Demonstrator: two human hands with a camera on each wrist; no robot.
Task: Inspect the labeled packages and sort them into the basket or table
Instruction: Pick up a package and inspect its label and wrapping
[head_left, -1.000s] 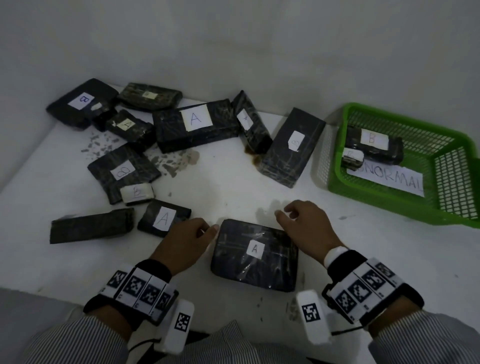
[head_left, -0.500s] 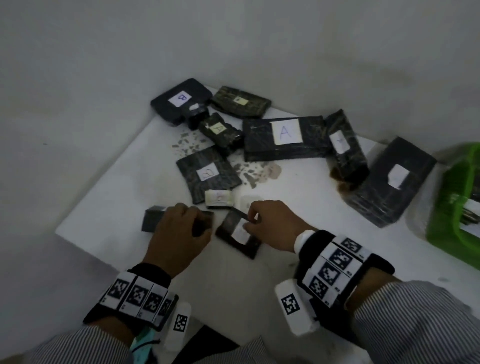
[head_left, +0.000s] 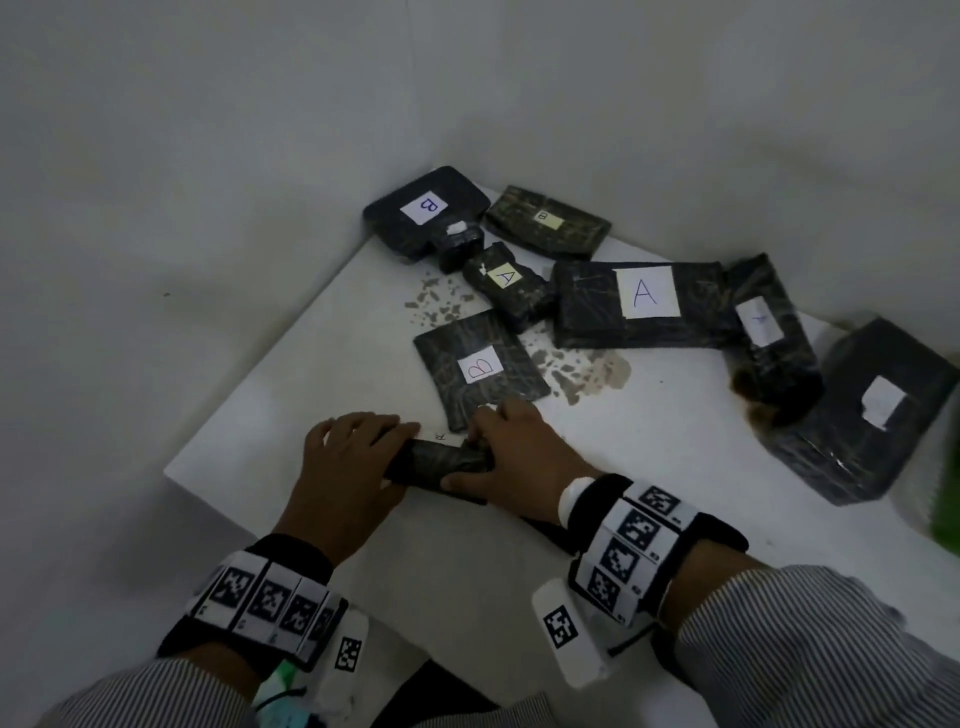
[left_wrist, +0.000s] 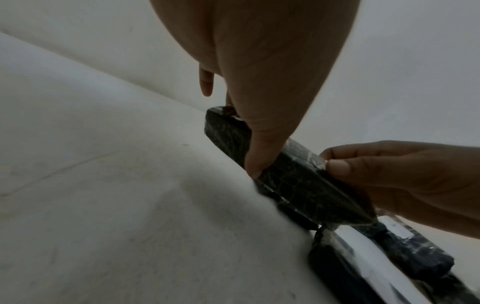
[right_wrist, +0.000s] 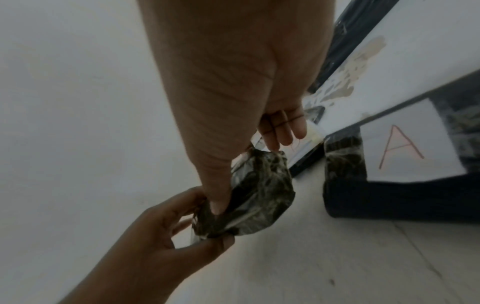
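Gripping one dark bar pkg (head_left: 439, 460) from both ends near the table's (head_left: 649, 467) front-left corner: left hand (head_left: 345, 470) w/ thumb pressed on its side & fingers curled over, right hand (head_left: 511, 460) pinching the other end. Its label can't be seen. Just behind it a flat B pkg (head_left: 480, 369), partly under the right hand's fingers. Further back, a big A pkg (head_left: 641, 304). Far right of it, a green basket (head_left: 948, 493), cut off by the frame edge.
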